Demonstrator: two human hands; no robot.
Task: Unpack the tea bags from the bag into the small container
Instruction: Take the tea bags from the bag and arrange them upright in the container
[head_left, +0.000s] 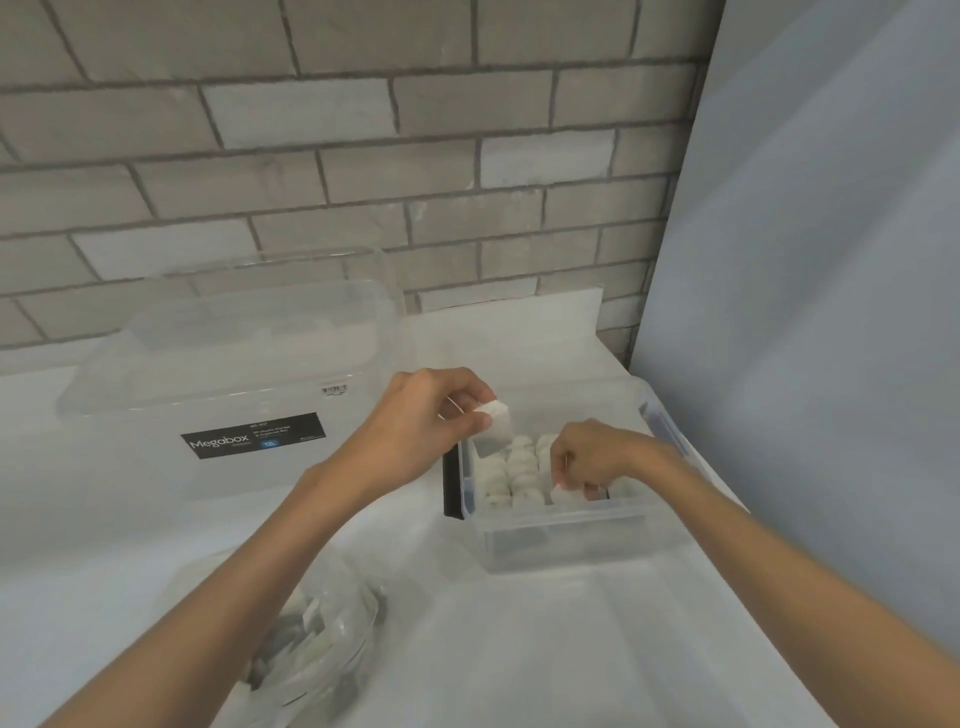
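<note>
A small clear plastic container (563, 538) stands on the white table at centre right, with rows of white tea bags (511, 473) packed upright inside it. My left hand (421, 421) hovers over the container's left rim and pinches one white tea bag (496, 423) between thumb and fingers. My right hand (597, 457) reaches down into the container's right side, fingers curled round another tea bag (563, 491). A clear plastic bag (311, 639) holding more tea bags lies at the lower left, under my left forearm.
A large clear storage box (234, 374) with a black "Megabox" label stands at the back left. A grey brick wall runs behind the table. A pale blue panel (831, 312) closes off the right side. A black strip (451, 483) stands against the container's left wall.
</note>
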